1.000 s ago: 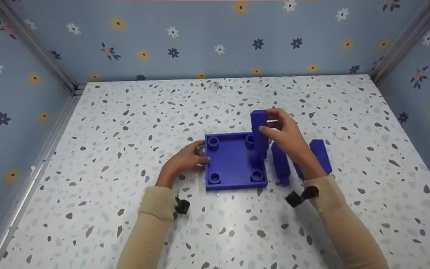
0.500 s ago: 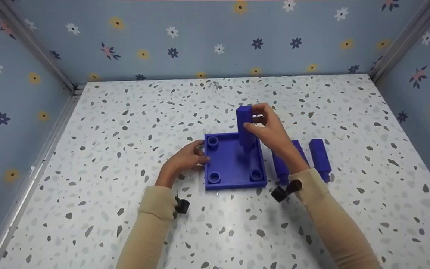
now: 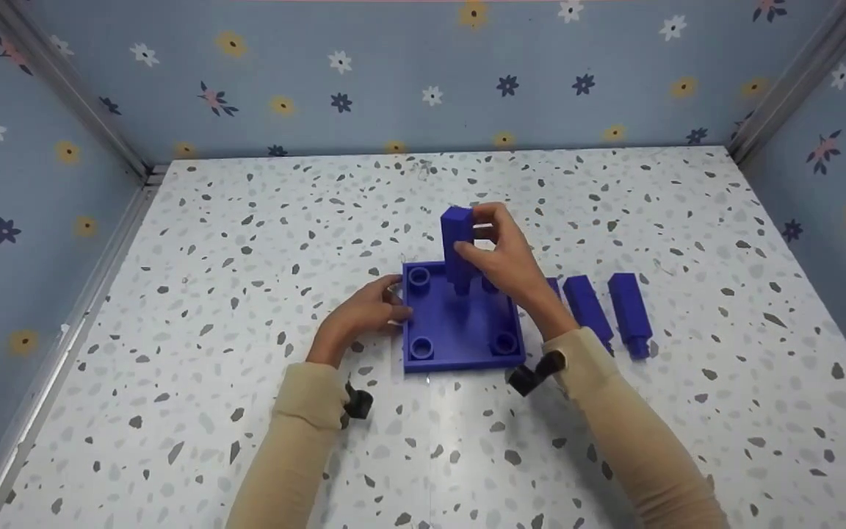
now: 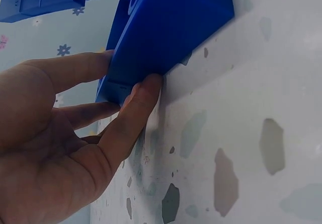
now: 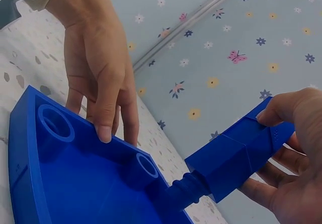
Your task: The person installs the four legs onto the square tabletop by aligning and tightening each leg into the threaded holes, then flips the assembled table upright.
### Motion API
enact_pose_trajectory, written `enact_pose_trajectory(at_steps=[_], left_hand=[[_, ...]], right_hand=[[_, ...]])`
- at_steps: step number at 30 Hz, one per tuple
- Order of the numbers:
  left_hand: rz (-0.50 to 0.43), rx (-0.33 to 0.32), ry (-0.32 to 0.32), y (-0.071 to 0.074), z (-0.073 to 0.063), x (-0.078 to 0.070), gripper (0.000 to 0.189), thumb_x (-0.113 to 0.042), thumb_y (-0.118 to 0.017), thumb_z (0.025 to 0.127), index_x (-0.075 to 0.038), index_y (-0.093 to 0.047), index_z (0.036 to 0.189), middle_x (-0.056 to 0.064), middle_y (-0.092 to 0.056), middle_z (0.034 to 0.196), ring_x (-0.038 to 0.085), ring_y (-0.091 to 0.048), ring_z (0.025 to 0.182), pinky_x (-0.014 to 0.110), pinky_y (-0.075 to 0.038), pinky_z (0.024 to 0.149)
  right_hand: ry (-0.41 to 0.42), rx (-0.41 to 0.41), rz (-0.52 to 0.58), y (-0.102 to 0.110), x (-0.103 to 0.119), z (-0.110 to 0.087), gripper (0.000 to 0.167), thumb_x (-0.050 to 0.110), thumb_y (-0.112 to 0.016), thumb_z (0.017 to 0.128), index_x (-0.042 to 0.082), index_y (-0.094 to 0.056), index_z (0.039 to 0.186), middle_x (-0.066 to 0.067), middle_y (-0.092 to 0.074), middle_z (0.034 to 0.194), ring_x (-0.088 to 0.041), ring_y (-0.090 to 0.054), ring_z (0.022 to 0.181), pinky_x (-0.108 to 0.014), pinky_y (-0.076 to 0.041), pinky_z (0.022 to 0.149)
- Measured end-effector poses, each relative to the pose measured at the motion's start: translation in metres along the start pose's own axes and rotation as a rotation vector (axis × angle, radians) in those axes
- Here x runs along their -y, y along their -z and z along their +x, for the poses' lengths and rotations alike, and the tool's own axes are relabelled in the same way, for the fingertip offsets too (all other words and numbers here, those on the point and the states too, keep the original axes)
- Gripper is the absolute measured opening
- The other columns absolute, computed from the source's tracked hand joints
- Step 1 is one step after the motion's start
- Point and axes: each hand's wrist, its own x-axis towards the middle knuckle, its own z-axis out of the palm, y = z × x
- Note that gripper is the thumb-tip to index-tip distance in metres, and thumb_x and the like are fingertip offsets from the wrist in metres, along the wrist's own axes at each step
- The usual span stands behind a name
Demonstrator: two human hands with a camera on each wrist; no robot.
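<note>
A square blue table top (image 3: 441, 319) lies underside up, with a raised rim and a round socket in each corner. At its left side my left hand (image 3: 360, 308) grips the rim, thumb over the edge and fingers along the outer wall (image 4: 166, 27). My right hand (image 3: 507, 264) pinches a blue table leg (image 3: 457, 239) near its upper end. The right wrist view shows this leg's threaded end (image 5: 186, 190) pointing down over the table top, between the two far sockets. The leg and hand partly cover the far right socket (image 3: 491, 285).
Two more blue legs, one nearer (image 3: 586, 308) and one farther right (image 3: 630, 312), lie on the speckled table right of the table top. Another leg (image 3: 554, 286) is mostly hidden behind the right forearm. Flowered panels (image 3: 430, 73) enclose the back and sides.
My right hand has carried the leg leftward, from above the table top's right edge to over its far middle. My left hand and the table top have stayed in place.
</note>
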Motion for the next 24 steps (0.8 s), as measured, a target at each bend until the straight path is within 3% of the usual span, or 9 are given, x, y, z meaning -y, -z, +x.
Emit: enact_pose_trajectory(at_steps=[10,15,21,24], left_hand=[[0.155,-0.041,0.03,0.001,0.0,-0.003,0.069,-0.02,-0.065,0.086,-0.018,-0.034,0.148,0.008,-0.059,0.113,0.023,-0.061,0.102,0.038,-0.043,0.08],[0.168,-0.048,0.014,0.002,-0.001,-0.003,0.07,-0.02,-0.065,0.085,-0.016,-0.034,0.148,0.009,-0.059,0.11,0.022,-0.059,0.099,0.038,-0.044,0.077],[0.136,-0.042,-0.016,0.002,-0.001,-0.002,0.07,-0.015,-0.065,0.085,-0.01,-0.034,0.147,0.012,-0.061,0.107,0.023,-0.062,0.097,0.035,-0.046,0.086],[0.139,-0.047,-0.009,0.002,-0.002,-0.002,0.069,-0.016,-0.065,0.085,-0.012,-0.035,0.147,0.01,-0.06,0.107,0.022,-0.061,0.096,0.037,-0.046,0.082]], right_hand=[[0.025,0.007,0.1,-0.023,0.009,0.003,0.044,-0.002,-0.064,0.085,-0.002,-0.043,0.124,-0.018,-0.051,0.124,-0.029,-0.055,0.112,-0.037,-0.053,0.086],[0.079,-0.015,0.17,-0.035,0.003,0.008,0.046,-0.006,-0.064,0.084,-0.005,-0.042,0.124,-0.02,-0.05,0.123,-0.031,-0.055,0.113,-0.039,-0.05,0.093],[0.123,-0.028,0.183,-0.045,-0.006,0.012,0.046,-0.004,-0.067,0.084,-0.003,-0.042,0.122,-0.018,-0.053,0.12,-0.028,-0.057,0.113,-0.039,-0.049,0.095],[0.125,-0.021,0.194,-0.049,-0.008,0.013,0.043,-0.003,-0.066,0.084,-0.001,-0.043,0.121,-0.016,-0.055,0.119,-0.026,-0.058,0.113,-0.039,-0.049,0.095]])
